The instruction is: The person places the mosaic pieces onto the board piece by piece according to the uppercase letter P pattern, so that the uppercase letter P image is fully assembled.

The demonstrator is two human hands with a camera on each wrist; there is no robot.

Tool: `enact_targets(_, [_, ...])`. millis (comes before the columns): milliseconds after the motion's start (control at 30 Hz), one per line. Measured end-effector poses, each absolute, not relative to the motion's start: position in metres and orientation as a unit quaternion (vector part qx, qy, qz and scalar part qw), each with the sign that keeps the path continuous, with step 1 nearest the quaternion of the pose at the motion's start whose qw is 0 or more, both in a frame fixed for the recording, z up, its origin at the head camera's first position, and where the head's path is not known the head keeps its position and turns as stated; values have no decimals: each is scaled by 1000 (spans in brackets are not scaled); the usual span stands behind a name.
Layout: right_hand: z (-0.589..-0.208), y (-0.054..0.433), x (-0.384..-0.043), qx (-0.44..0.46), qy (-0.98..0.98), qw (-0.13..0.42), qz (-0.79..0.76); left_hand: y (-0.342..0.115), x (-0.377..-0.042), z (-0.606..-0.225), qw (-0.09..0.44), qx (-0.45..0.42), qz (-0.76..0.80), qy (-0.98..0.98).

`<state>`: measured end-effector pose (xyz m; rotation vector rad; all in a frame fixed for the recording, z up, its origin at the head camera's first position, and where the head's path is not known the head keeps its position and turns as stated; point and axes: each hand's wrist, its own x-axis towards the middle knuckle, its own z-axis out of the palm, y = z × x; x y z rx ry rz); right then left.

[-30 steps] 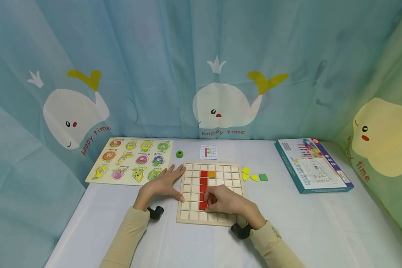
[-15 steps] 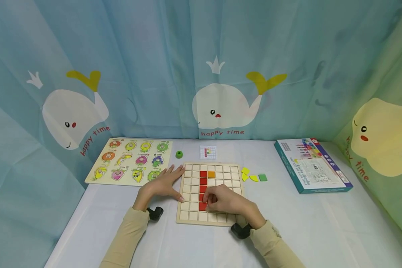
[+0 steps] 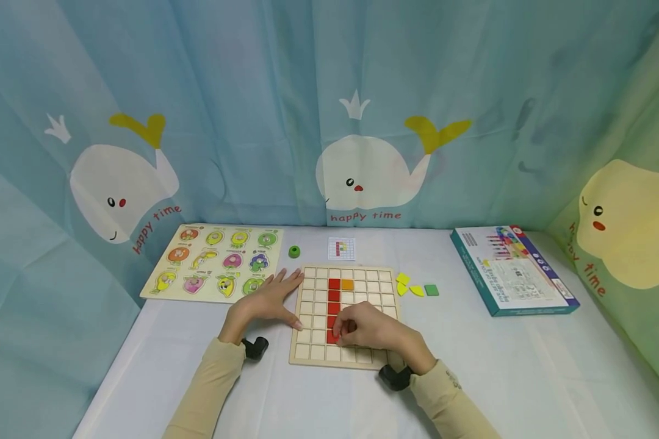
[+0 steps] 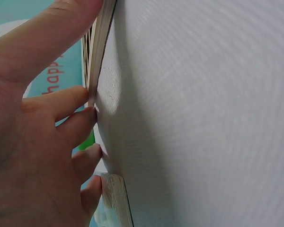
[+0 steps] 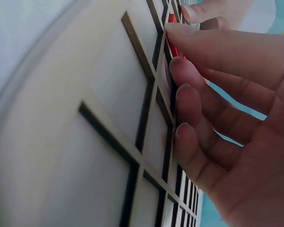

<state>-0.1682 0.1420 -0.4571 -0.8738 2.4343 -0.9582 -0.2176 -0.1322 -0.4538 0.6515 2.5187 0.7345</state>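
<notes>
Head view, lower centre: the right hand (image 3: 370,326) pinches the lowest red tile (image 3: 331,336) between nearly closed thumb and fingers, and uneven pressure could seat it crooked if the board (image 3: 335,365) slid against the left hand (image 3: 268,302), spread at its edge.

We note a pale wooden square grid board (image 3: 321,308), lying flat. Toward 9 o'clock of its centre, five red square tiles (image 3: 334,308) line one column, the lowest partly hidden from us. An orange square tile (image 3: 348,285) sits at 3 o'clock of the topmost red.
</notes>
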Motion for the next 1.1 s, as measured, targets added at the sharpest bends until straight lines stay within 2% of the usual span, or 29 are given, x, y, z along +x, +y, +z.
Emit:
enact_targets(567, [-452,143,-170,-299,867,201,-345,-133,-220,-452,215,239,263,910])
enact_targets(1100, [-442,190,-187,-258,872,137,-392,-132,-217,-453,220,232,271,908])
